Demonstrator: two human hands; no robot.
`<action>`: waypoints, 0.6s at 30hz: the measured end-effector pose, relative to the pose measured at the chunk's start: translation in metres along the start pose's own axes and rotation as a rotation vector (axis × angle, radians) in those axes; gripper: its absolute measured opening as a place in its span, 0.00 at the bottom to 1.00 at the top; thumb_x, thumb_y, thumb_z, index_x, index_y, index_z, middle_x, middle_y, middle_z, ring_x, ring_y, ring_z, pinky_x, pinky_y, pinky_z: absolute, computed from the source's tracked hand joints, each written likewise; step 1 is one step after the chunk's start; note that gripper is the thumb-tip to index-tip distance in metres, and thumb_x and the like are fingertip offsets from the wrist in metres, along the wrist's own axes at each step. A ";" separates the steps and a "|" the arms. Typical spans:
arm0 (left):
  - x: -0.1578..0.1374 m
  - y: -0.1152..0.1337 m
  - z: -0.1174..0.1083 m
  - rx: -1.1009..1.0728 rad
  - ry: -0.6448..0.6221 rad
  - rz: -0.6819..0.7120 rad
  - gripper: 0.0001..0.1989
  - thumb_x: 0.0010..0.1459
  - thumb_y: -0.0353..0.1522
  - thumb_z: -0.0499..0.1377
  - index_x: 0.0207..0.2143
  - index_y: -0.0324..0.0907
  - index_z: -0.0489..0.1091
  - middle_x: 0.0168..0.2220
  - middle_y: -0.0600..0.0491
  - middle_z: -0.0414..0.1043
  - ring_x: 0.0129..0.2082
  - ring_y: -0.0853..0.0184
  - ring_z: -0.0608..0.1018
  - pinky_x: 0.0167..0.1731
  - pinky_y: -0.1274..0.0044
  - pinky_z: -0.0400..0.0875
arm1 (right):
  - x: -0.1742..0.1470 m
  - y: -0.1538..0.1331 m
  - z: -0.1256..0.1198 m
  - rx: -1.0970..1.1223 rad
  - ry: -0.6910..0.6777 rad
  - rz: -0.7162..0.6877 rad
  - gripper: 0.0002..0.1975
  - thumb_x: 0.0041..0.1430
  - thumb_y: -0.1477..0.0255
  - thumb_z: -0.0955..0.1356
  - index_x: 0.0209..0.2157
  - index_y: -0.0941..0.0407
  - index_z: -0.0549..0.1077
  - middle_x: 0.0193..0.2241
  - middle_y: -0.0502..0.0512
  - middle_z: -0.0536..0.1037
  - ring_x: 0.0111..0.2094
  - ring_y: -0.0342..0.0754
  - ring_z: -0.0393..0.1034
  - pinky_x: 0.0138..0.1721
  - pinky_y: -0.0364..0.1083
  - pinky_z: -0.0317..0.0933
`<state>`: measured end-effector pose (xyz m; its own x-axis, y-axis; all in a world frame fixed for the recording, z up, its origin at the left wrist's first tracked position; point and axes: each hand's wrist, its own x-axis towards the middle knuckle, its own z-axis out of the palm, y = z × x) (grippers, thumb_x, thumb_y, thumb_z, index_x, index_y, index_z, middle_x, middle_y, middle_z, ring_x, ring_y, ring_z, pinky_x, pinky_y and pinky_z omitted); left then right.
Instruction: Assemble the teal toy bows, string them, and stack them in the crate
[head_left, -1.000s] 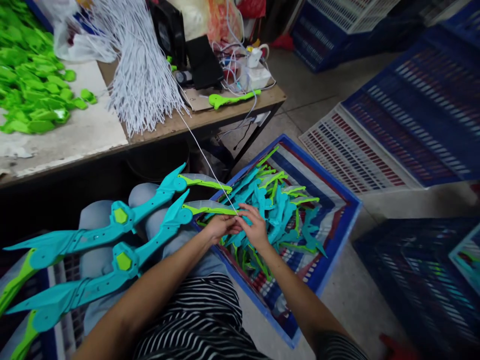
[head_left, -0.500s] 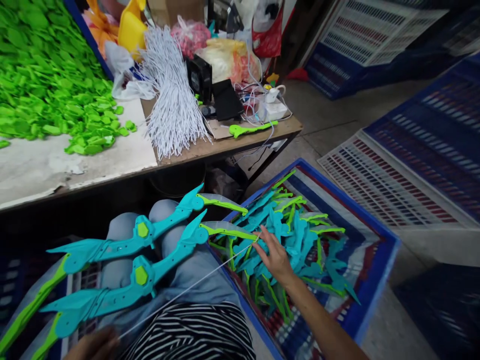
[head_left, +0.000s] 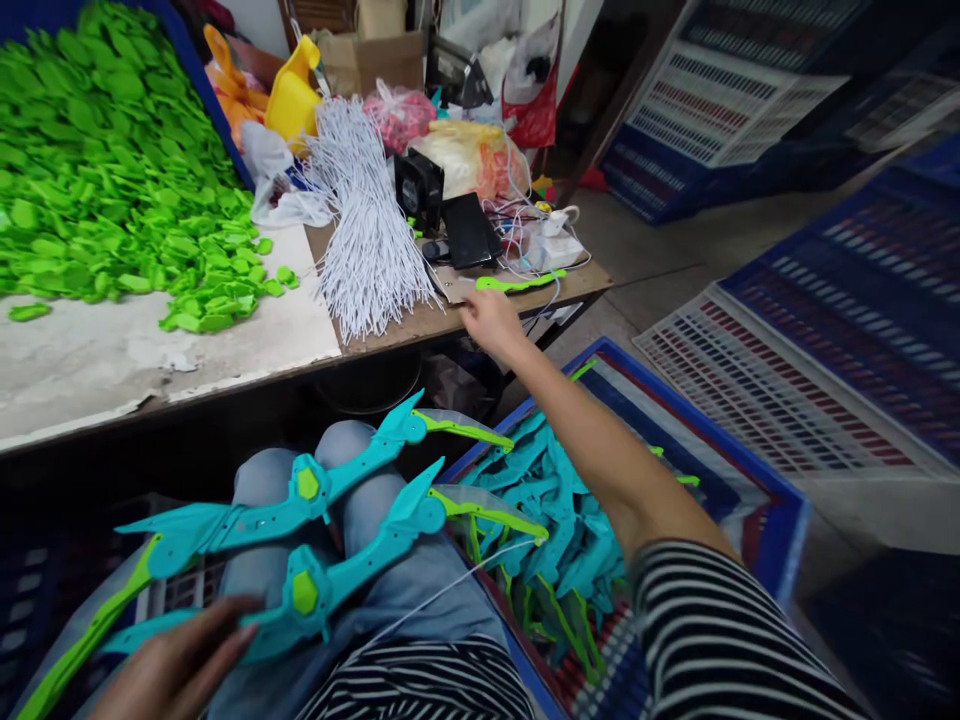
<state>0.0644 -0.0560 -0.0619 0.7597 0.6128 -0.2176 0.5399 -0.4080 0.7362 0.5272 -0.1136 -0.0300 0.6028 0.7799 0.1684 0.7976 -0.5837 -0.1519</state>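
Observation:
Two turquoise-and-lime toy bows lie across my lap: the farther toy bow (head_left: pixel 259 515) and the nearer toy bow (head_left: pixel 352 565). My left hand (head_left: pixel 180 655) lies over the nearer bow's left limb, fingers stretched and apart. A white string (head_left: pixel 450 592) hangs slack from the nearer bow's right tip toward my striped shirt. Stretched out to the table edge, my right hand (head_left: pixel 495 322) has its fingers drawn together; whatever may be in them is hidden. Close by on its left is a bundle of white strings (head_left: pixel 375 250), and just beyond it a lime limb piece (head_left: pixel 521 284).
A blue-rimmed crate (head_left: pixel 780 520) on my right holds several more bows (head_left: pixel 555 500). Green plastic pieces (head_left: pixel 112 160) are heaped on the table's left. Behind the strings stand a small black fan (head_left: pixel 420 188) and a yellow scoop (head_left: pixel 294 95). Stacked crates (head_left: pixel 720 100) stand beyond.
My right hand has left the nearer bow's tip and reached up to the table edge. My left hand has let go of the string, now slack, and moved onto the nearer bow.

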 end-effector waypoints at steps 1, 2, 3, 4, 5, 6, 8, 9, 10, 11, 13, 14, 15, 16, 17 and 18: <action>0.017 0.005 0.009 0.000 -0.013 0.058 0.16 0.54 0.46 0.58 0.40 0.49 0.75 0.39 0.52 0.77 0.41 0.57 0.78 0.37 0.73 0.76 | 0.024 -0.013 0.001 -0.042 -0.016 0.023 0.15 0.59 0.78 0.61 0.44 0.66 0.74 0.43 0.69 0.76 0.47 0.58 0.68 0.48 0.53 0.61; 0.033 0.012 0.020 -0.002 -0.040 0.118 0.17 0.54 0.46 0.58 0.43 0.49 0.74 0.43 0.51 0.76 0.44 0.56 0.77 0.40 0.71 0.75 | 0.042 -0.025 0.003 -0.079 -0.045 0.042 0.16 0.58 0.79 0.60 0.44 0.68 0.74 0.44 0.71 0.75 0.48 0.59 0.68 0.48 0.53 0.61; 0.048 0.020 0.034 -0.006 -0.069 0.176 0.20 0.54 0.45 0.58 0.47 0.48 0.72 0.47 0.48 0.74 0.47 0.56 0.76 0.45 0.68 0.73 | 0.055 -0.035 0.004 -0.109 -0.074 0.051 0.16 0.58 0.81 0.59 0.45 0.69 0.73 0.44 0.72 0.75 0.49 0.59 0.68 0.47 0.54 0.61; 0.060 0.027 0.047 -0.010 -0.131 0.204 0.22 0.54 0.44 0.58 0.50 0.47 0.70 0.50 0.47 0.72 0.50 0.55 0.74 0.49 0.67 0.71 | 0.063 -0.042 0.006 -0.133 -0.099 0.051 0.17 0.58 0.83 0.59 0.45 0.69 0.73 0.44 0.73 0.75 0.49 0.60 0.68 0.47 0.54 0.61; 0.069 0.034 0.061 -0.018 -0.214 0.206 0.23 0.54 0.43 0.58 0.51 0.45 0.69 0.51 0.46 0.71 0.51 0.56 0.73 0.51 0.66 0.69 | 0.067 -0.047 0.006 -0.149 -0.117 0.044 0.18 0.58 0.84 0.58 0.45 0.69 0.73 0.43 0.74 0.75 0.49 0.60 0.68 0.47 0.54 0.61; 0.073 0.039 0.073 -0.030 -0.295 0.199 0.25 0.54 0.41 0.58 0.53 0.44 0.67 0.52 0.45 0.70 0.52 0.56 0.72 0.52 0.66 0.68 | 0.068 -0.050 0.007 -0.156 -0.123 0.032 0.18 0.58 0.85 0.57 0.45 0.69 0.73 0.43 0.74 0.75 0.49 0.60 0.68 0.47 0.55 0.61; 0.071 0.044 0.088 -0.076 -0.443 0.171 0.26 0.54 0.39 0.57 0.55 0.42 0.66 0.53 0.45 0.69 0.52 0.57 0.72 0.53 0.67 0.66 | 0.063 -0.049 0.005 -0.151 -0.111 0.018 0.19 0.57 0.86 0.57 0.45 0.70 0.74 0.42 0.75 0.75 0.48 0.60 0.69 0.46 0.55 0.61; 0.068 0.044 0.091 -0.107 -0.507 0.152 0.25 0.55 0.39 0.57 0.55 0.42 0.66 0.52 0.45 0.70 0.52 0.58 0.72 0.53 0.68 0.66 | 0.058 -0.044 0.003 -0.138 -0.099 0.020 0.19 0.56 0.86 0.57 0.44 0.70 0.74 0.42 0.75 0.75 0.47 0.60 0.69 0.46 0.55 0.61; 0.064 0.042 0.092 -0.140 -0.569 0.126 0.24 0.55 0.39 0.57 0.54 0.42 0.67 0.51 0.46 0.71 0.50 0.58 0.73 0.52 0.69 0.67 | 0.050 -0.037 0.001 -0.114 -0.092 0.026 0.18 0.55 0.85 0.58 0.43 0.70 0.75 0.41 0.74 0.76 0.47 0.60 0.70 0.46 0.54 0.61; 0.062 0.041 0.091 -0.170 -0.625 0.089 0.23 0.55 0.40 0.57 0.51 0.42 0.69 0.49 0.47 0.73 0.48 0.59 0.74 0.50 0.70 0.68 | 0.040 -0.029 -0.001 -0.069 -0.095 0.035 0.17 0.54 0.85 0.60 0.40 0.69 0.76 0.40 0.73 0.77 0.45 0.59 0.70 0.46 0.54 0.61; 0.066 0.040 0.088 -0.217 -0.687 0.012 0.21 0.55 0.42 0.56 0.47 0.41 0.72 0.44 0.47 0.76 0.44 0.58 0.76 0.46 0.71 0.70 | 0.010 -0.006 -0.001 0.122 -0.152 0.070 0.12 0.51 0.82 0.63 0.35 0.65 0.77 0.34 0.66 0.79 0.39 0.55 0.73 0.42 0.50 0.63; 0.072 0.042 0.088 -0.244 -0.682 -0.012 0.20 0.55 0.42 0.56 0.45 0.40 0.73 0.43 0.47 0.76 0.43 0.59 0.76 0.44 0.71 0.70 | -0.011 0.006 0.000 0.274 -0.210 0.107 0.10 0.50 0.80 0.65 0.33 0.63 0.77 0.30 0.62 0.79 0.34 0.52 0.73 0.39 0.48 0.64; 0.081 0.045 0.091 -0.280 -0.659 -0.026 0.19 0.55 0.42 0.56 0.44 0.40 0.74 0.42 0.48 0.77 0.42 0.59 0.77 0.44 0.71 0.70 | -0.034 0.017 0.003 0.451 -0.277 0.158 0.08 0.48 0.78 0.67 0.31 0.62 0.77 0.26 0.57 0.78 0.29 0.49 0.72 0.35 0.46 0.65; 0.091 0.050 0.096 -0.327 -0.631 -0.033 0.19 0.54 0.42 0.57 0.42 0.39 0.74 0.41 0.48 0.77 0.41 0.60 0.77 0.44 0.71 0.70 | -0.060 0.027 0.008 0.632 -0.337 0.223 0.07 0.47 0.75 0.68 0.30 0.60 0.76 0.23 0.54 0.77 0.25 0.46 0.71 0.30 0.44 0.65; 0.103 0.056 0.105 -0.384 -0.608 -0.046 0.17 0.53 0.41 0.58 0.41 0.39 0.74 0.40 0.48 0.77 0.40 0.61 0.77 0.43 0.72 0.70 | -0.087 0.036 0.014 0.794 -0.380 0.291 0.07 0.46 0.72 0.69 0.29 0.60 0.75 0.20 0.52 0.76 0.22 0.44 0.69 0.27 0.43 0.64; 0.115 0.063 0.116 -0.451 -0.595 -0.074 0.16 0.52 0.40 0.59 0.39 0.39 0.74 0.37 0.49 0.77 0.38 0.62 0.77 0.41 0.73 0.70 | -0.114 0.042 0.020 0.911 -0.383 0.354 0.08 0.46 0.69 0.69 0.28 0.59 0.74 0.19 0.51 0.75 0.21 0.43 0.68 0.26 0.43 0.64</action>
<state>0.2278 -0.0894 -0.1149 0.8639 0.1062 -0.4924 0.4937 0.0156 0.8695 0.4917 -0.2228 -0.0755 0.6254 0.7098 -0.3240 0.1640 -0.5256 -0.8348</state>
